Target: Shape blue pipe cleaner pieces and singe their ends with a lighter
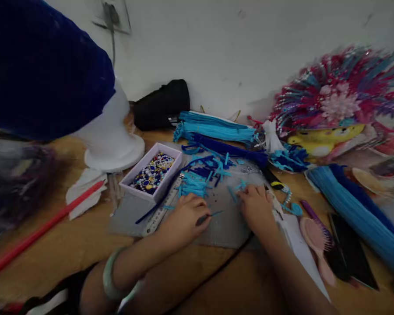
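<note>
My left hand (187, 216) is closed in a pinch on a short blue pipe cleaner piece (216, 213), whose thin end sticks out to the right. Over the grey mat, my right hand (256, 205) has its fingers curled down and pressed together; what is between them is hidden. Right by those fingertips lie a light-blue cut piece (232, 194) and a small light-blue crossed piece (241, 184). A pile of short light-blue pieces (193, 184) sits just beyond my left hand, with dark-blue pieces (203, 170) scattered behind it.
A white box (138, 192) of beads and gems stands on the left, beside a metal ruler (156, 218). Bundles of light-blue pipe cleaners (216, 126) lie at the back. On the right are a pink hairbrush (315, 236) and a black phone-like slab (354, 253). A foam head (114, 135) stands left.
</note>
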`<state>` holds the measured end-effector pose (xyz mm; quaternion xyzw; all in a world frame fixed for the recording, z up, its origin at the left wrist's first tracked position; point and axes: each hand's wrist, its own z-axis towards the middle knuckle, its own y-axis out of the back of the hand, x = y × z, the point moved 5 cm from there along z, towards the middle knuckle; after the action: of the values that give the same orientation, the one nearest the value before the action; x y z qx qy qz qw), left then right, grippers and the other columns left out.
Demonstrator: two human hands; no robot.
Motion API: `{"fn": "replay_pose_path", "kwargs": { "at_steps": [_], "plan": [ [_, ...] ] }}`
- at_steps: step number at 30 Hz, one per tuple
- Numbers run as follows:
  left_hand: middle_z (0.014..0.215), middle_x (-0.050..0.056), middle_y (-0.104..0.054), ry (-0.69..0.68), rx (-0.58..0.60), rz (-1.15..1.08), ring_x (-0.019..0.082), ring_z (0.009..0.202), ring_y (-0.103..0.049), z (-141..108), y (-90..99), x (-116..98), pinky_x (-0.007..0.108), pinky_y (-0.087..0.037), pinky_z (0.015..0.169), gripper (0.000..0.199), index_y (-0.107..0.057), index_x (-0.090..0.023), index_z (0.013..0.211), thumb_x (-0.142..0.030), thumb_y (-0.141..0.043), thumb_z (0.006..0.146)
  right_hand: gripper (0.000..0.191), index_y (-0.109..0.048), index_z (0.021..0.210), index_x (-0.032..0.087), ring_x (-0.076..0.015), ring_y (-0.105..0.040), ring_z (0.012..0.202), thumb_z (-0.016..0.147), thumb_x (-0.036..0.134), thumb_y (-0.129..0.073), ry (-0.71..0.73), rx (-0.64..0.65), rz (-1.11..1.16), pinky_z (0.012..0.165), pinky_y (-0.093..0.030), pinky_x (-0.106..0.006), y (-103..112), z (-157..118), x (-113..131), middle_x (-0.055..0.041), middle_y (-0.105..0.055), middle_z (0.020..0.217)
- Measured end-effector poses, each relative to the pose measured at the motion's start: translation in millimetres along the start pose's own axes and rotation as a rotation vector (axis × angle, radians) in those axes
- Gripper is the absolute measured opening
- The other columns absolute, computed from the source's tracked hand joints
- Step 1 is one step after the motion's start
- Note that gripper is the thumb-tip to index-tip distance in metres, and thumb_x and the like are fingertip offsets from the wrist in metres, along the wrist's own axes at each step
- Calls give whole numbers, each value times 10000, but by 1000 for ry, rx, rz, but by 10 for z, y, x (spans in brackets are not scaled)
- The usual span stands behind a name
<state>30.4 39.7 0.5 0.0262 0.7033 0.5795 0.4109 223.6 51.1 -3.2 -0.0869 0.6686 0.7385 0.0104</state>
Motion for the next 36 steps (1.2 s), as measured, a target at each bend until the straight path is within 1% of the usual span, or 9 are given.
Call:
{"fn": "replay_pose_path", "kwargs": {
  "at_steps": [4,6,8,13,19,24,27,31,36],
  "plan": [
    [983,53,-725,-14,-2,2,249,1001,-591,43,-13,19,407,-463,889,133,-750,-207,889,-202,-617,903,270,-770,885,190,-265,-485,956,871,79,-523,-100,-119,6,786,-307,-370,23,26,-152,-120,-648,988],
    [978,51,-723,-26,-11,3,246,994,-590,46,-8,20,404,-464,884,133,-748,-204,881,-204,-617,903,249,-765,938,197,-266,-485,948,877,116,-538,-99,-155,38,792,-309,-371,15,30,-163,-115,-646,974],
    [965,50,-724,-34,-21,9,246,987,-591,42,-4,19,399,-470,871,131,-747,-201,879,-205,-618,903,203,-759,922,217,-266,-488,931,883,170,-565,-72,-161,64,787,-305,-372,-14,33,-142,-102,-649,949],
    [950,51,-723,-51,-35,26,240,970,-599,40,-6,12,391,-482,861,128,-745,-195,885,-201,-618,903,177,-712,755,205,-261,-510,906,891,207,-598,-55,-138,66,766,-296,-366,-72,48,-122,-86,-669,874],
    [975,74,-728,-20,-1,11,262,993,-598,60,-23,32,426,-483,883,130,-750,-170,919,-185,-624,896,136,-721,750,192,-252,-537,910,851,146,-643,-54,-96,129,757,-290,-355,-49,67,-127,-81,-696,902],
    [958,54,-723,-51,-45,9,241,977,-601,58,-41,64,397,-485,872,126,-744,-200,920,-194,-620,899,160,-724,719,195,-252,-533,915,843,142,-638,-38,-64,133,748,-281,-355,-62,63,-100,-85,-692,889],
    [935,46,-717,-62,-64,3,233,965,-599,52,-64,81,382,-483,858,125,-741,-208,907,-192,-617,898,179,-735,755,193,-251,-521,917,868,152,-602,-23,-64,98,745,-274,-357,-40,88,-79,-92,-686,893],
    [933,47,-716,-66,-65,-2,233,957,-596,50,-75,79,381,-475,855,116,-734,-206,880,-192,-620,895,228,-754,834,181,-260,-500,941,913,162,-542,7,-19,20,757,-268,-367,6,235,-29,-118,-682,944],
    [935,57,-714,-56,-58,-5,241,959,-595,53,-53,62,381,-468,845,119,-728,-195,876,-202,-612,903,256,-770,860,165,-283,-470,950,918,161,-520,84,34,-96,772,-262,-386,24,494,38,-157,-674,956]
  ]
}}
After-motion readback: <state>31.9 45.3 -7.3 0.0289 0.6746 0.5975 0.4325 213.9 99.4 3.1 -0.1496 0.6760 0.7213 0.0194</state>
